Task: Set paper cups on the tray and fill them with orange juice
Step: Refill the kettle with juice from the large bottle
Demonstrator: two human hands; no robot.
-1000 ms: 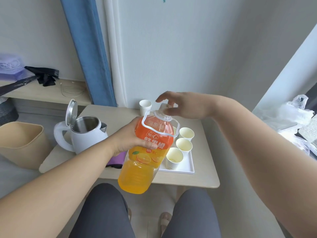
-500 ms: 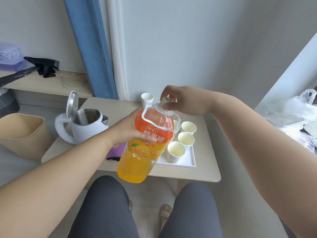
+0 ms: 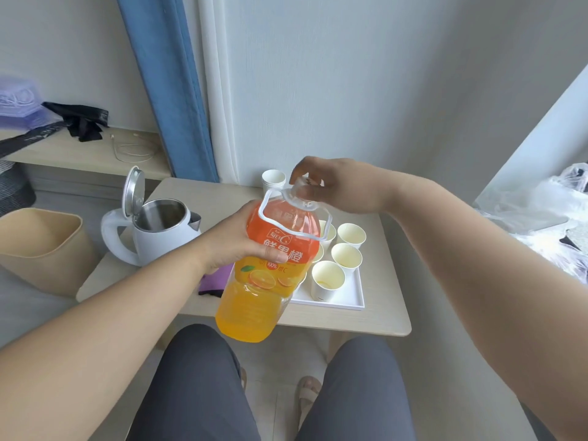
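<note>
Bottle [image 3: 259,291] held tilted above near table [image 3: 366,326] edge, left hand [image 3: 234,240] wrapped round upper part. Behind, cups [image 3: 327,278] on tray [image 3: 345,303], right of centre. Farther, right hand [image 3: 337,186], spread a second ago, now pinching cap [image 3: 301,191]. Twisting, likely; pour not under way.

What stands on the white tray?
Paper cups stand on the white tray. Three on its right side show fully; edges of others show beside the orange juice bottle, which covers the tray's left part, so their number is unclear.
</note>
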